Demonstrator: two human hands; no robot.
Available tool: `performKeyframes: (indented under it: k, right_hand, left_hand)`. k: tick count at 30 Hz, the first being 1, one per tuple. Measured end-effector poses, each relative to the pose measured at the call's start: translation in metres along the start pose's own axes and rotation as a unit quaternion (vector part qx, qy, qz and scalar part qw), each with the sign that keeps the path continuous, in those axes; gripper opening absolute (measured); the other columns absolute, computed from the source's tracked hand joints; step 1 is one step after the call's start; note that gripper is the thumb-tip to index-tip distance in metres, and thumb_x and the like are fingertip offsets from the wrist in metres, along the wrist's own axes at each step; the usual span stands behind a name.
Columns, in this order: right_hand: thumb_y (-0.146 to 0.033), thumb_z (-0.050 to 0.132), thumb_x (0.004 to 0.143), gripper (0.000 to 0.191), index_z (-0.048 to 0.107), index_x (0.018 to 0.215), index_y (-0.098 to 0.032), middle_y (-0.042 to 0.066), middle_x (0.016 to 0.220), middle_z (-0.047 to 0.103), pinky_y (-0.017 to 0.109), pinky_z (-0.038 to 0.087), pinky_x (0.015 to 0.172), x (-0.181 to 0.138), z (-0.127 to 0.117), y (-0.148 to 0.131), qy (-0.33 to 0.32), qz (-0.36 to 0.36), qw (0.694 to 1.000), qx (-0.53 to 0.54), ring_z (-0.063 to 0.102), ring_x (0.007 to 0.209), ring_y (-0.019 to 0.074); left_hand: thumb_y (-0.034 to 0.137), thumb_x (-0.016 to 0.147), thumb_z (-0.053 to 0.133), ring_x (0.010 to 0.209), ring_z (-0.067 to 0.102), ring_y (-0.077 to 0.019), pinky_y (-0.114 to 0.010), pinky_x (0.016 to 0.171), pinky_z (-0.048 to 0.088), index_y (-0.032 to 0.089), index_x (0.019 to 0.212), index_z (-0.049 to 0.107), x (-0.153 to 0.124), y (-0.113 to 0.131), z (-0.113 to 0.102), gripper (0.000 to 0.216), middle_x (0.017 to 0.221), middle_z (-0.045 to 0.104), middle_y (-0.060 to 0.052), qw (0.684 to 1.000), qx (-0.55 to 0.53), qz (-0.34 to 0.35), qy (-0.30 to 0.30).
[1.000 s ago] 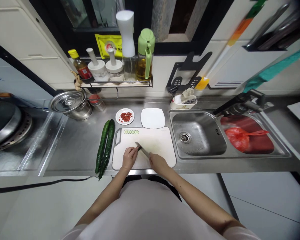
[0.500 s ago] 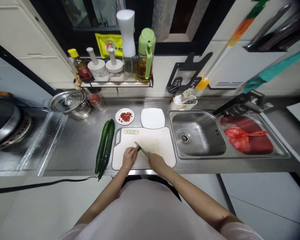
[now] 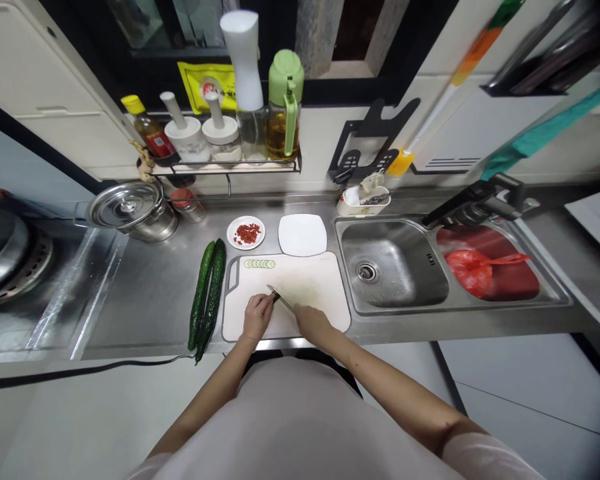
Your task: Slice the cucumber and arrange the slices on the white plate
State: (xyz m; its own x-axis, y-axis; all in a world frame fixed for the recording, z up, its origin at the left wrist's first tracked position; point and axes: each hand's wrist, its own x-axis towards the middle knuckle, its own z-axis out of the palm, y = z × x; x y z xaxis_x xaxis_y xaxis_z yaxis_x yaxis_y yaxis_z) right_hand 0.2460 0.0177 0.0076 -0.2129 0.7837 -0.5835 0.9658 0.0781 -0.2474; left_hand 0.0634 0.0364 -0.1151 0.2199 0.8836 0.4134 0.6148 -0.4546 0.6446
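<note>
My right hand [image 3: 311, 323] is closed round the handle of a knife [image 3: 283, 299], whose blade slants up and left over the white cutting board [image 3: 325, 280]. Against the blade sits a small dark green piece of cucumber [image 3: 277, 296], pinched by the fingers of my left hand [image 3: 258, 315]; most of that piece is hidden. A row of thin cucumber slices [image 3: 259, 264] lies overlapping near the board's top left. Two whole cucumbers [image 3: 207, 297] rest side by side on the counter, left of the board.
Behind the board stand a white plate with red chopped bits [image 3: 247, 233] and a square white plate [image 3: 303, 235]. To the right is a double sink [image 3: 395, 267] with a red plastic bag [image 3: 473, 272]. A lidded steel pot [image 3: 150, 217] stands at the left, below a spice rack [image 3: 235, 167].
The view has shifted slightly, so the surroundings appear a little further left. Both hands keep their hold on the cucumber piece and the knife, with hardly any movement.
</note>
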Motion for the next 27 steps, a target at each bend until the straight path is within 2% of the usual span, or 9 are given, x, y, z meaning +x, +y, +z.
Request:
performKeyframes:
  k: [15, 27]
  right_hand:
    - [-0.005, 0.035, 0.09, 0.033, 0.055, 0.115, -0.014, 0.014, 0.101, 0.069, 0.029, 0.047, 0.079, 0.008, 0.002, -0.004, -0.002, 0.0, 1.0, -0.013, 0.066, 0.099, 0.0224]
    - [-0.012, 0.034, 0.094, 0.028, 0.054, 0.113, -0.014, 0.013, 0.101, 0.069, 0.028, 0.047, 0.078, 0.025, 0.017, -0.003, 0.012, -0.008, 1.0, -0.004, 0.066, 0.098, 0.0219]
  left_hand:
    - [0.023, 0.093, 0.05, 0.089, 0.059, -0.0174, -0.033, 0.08, 0.051, 0.023, 0.113, 0.067, 0.0, 0.0, 0.001, 0.026, 0.093, 0.065, -0.007, 1.0, -0.003, -0.006, 0.003]
    - [0.021, 0.092, 0.05, 0.09, 0.059, -0.0175, -0.033, 0.081, 0.051, 0.022, 0.113, 0.066, 0.0, -0.002, 0.002, 0.026, 0.094, 0.065, -0.007, 1.0, -0.008, -0.011, -0.001]
